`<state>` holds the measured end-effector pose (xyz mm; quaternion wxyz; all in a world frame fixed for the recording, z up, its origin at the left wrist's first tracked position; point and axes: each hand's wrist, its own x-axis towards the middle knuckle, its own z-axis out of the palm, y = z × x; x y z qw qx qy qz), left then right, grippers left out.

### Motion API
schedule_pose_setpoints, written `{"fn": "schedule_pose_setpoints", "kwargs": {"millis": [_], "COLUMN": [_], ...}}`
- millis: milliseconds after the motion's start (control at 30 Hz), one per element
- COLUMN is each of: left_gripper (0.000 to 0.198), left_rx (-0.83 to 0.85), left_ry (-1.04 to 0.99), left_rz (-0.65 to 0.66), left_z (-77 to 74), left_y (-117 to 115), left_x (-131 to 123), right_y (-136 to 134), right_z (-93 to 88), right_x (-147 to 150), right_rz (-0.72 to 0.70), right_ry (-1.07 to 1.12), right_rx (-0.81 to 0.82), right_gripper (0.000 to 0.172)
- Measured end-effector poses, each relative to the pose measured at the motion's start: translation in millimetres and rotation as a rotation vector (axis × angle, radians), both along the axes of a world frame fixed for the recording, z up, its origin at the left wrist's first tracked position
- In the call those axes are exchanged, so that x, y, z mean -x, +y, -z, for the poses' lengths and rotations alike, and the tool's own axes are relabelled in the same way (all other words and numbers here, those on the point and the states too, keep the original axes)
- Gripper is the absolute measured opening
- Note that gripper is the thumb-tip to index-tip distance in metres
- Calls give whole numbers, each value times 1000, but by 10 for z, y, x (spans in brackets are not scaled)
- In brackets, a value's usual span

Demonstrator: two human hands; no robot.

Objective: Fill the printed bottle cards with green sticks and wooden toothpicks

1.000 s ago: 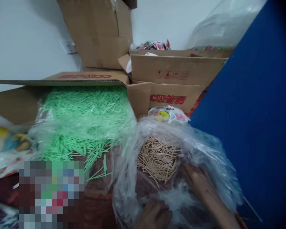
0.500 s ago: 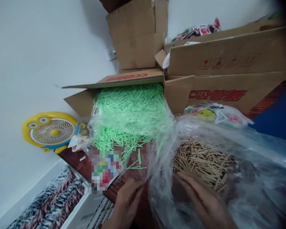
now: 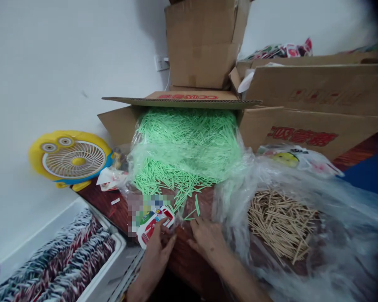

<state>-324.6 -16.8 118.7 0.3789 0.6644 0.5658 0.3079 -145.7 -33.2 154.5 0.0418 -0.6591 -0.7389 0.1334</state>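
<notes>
My left hand (image 3: 156, 253) is at the table's front edge with its fingertips over a colourful printed packet (image 3: 148, 230). Its thumb and forefinger are apart, and part of the packet is blurred out. To the right, my right hand (image 3: 208, 239) reaches over the dark wooden table, fingers spread, close to a few loose green sticks (image 3: 197, 205). A big heap of thin green sticks (image 3: 189, 130) spills from a plastic-lined cardboard box. Brown sticks (image 3: 282, 222) lie in a pile on clear plastic sheeting (image 3: 239, 214), right of my right hand.
A yellow cartoon fan (image 3: 75, 159) stands at the left beside crumpled wrappers (image 3: 111, 178). Below it, a white bin (image 3: 119, 243) holds rows of striped packets. Cardboard boxes (image 3: 204, 46) stack up behind, with another long box (image 3: 318, 92) at right and a printed bag (image 3: 299, 159) before it.
My right hand has moved left, away from the brown sticks and towards the loose green ones. My left hand has come up onto the packet. The view has shifted too.
</notes>
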Motion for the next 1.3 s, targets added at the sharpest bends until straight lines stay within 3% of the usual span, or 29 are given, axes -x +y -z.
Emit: {"fn": "schedule_pose_setpoints", "kwargs": {"millis": [133,267,400,533,633,767,867,933,1033,1133,1200,1300], "left_gripper": [49,34,33,29,25,26,25,24,24,34,39,41], "left_rx": [68,114,86,31,-23,-117,-188,-232,-265,-111,31,130], "left_ry": [115,142,86,22,13,18,20,73,271,598,707,703], "left_rz": [98,178,107,16,81,315,264,86,-100,-80,-34,33], "left_z": [21,-26,-72,-73,-3,106,115,80,2,-63,-90,-107], "left_y": [107,251,336,341,258,34,-12,107,443,754,882,999], "left_x": [-15,-32,-32,12,53,104,249,429,729,911,949,959], "right_y": [124,504,925,994,786,405,228,202,251,291,282,230], "right_z": [-18,-348,-732,-863,-786,-663,-689,-743,-746,-541,-314,8], "right_x": [-34,-282,-322,-253,-348,-571,-585,-464,-104,305,489,570], "right_rz": [50,143,149,123,57,-30,-32,-65,-215,-376,-309,-224], "right_ry": [-92,-117,-152,-98,-44,-90,-138,-94,38,96,29,-74], "right_rx": [54,-30,-179,-289,-235,-35,-69,-178,-250,-97,-8,36], "right_gripper": [23,23,27,30,27,19,23,35,29,21,25,25]}}
